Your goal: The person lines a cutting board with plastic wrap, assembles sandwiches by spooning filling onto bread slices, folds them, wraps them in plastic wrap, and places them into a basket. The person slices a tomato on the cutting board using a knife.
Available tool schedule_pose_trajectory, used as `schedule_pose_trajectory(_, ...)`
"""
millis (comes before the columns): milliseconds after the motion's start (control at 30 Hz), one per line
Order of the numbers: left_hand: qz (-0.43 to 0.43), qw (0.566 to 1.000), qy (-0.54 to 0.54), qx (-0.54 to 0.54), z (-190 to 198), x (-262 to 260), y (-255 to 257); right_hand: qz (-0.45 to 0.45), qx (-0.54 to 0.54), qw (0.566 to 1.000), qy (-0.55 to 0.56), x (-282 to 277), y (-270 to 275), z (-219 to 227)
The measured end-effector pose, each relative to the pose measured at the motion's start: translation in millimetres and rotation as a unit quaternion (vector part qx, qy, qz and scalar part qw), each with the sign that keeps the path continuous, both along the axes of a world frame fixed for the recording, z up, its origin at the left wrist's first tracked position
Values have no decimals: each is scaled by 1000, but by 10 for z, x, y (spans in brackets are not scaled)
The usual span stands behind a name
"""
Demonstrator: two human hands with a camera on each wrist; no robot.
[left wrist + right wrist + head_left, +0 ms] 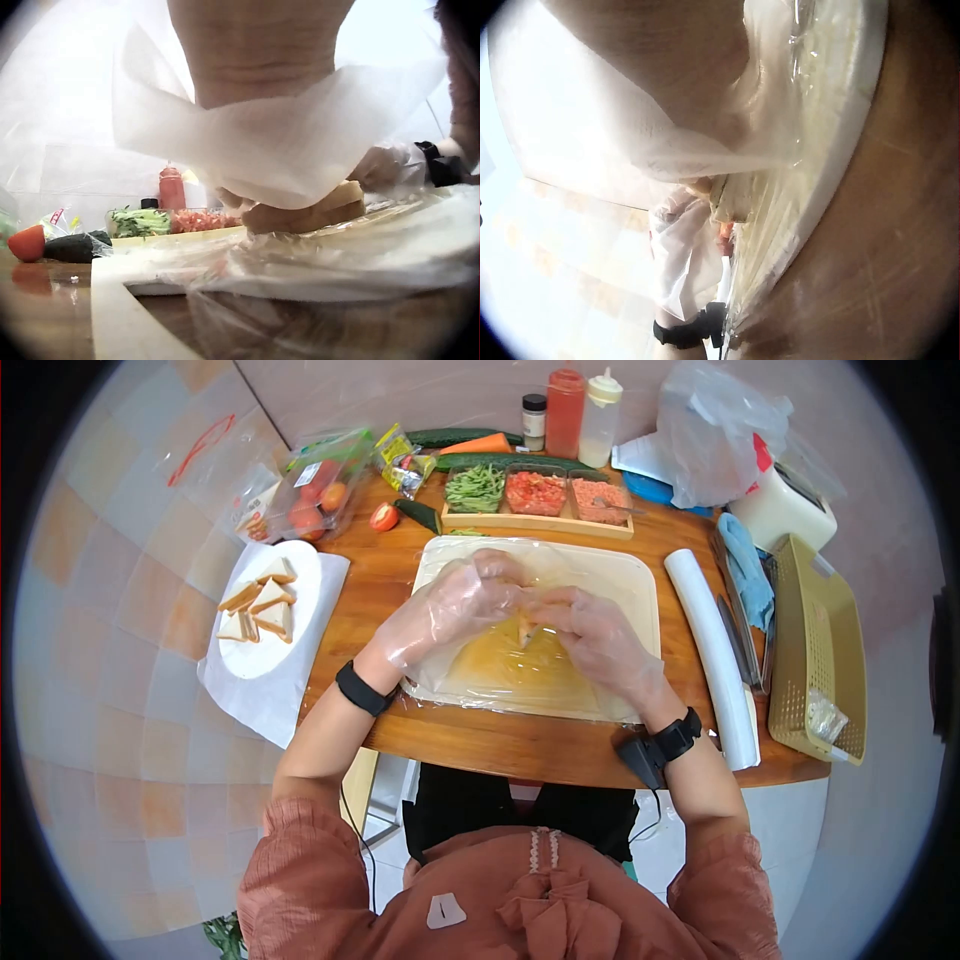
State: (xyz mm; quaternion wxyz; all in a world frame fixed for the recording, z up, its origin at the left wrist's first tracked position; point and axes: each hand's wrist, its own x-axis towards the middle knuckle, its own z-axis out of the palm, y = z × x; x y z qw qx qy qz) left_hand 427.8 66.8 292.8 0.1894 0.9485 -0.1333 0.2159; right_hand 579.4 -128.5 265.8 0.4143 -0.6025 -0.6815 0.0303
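Both hands wear loose clear plastic gloves and meet over a pale cutting board [640, 590] covered in clear plastic film [510, 685]. Between them is a sandwich [307, 216], its bread side showing under the left palm in the left wrist view. My left hand [455, 610] grips it from the left, fingers bent over its far side. From the right, my right hand [600, 640] holds it with fingers and thumb close to the left fingertips. Only a pale corner of the sandwich shows between the hands in the head view; gloves hide much of it.
Cut sandwich triangles [270, 605] lie on a white oval plate [240, 658] at left. Behind the board stands a wooden tray [530, 525] of shredded cucumber, chopped tomato and pink filling. A film roll [715, 660] and a yellow basket [790, 700] are at right.
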Motion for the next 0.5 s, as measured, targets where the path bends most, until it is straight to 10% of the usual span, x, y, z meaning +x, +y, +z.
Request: schedule_pose_trajectory(500,36,995,80,-39,130,-58,-143,-56,27,997,46,46,-7,-95)
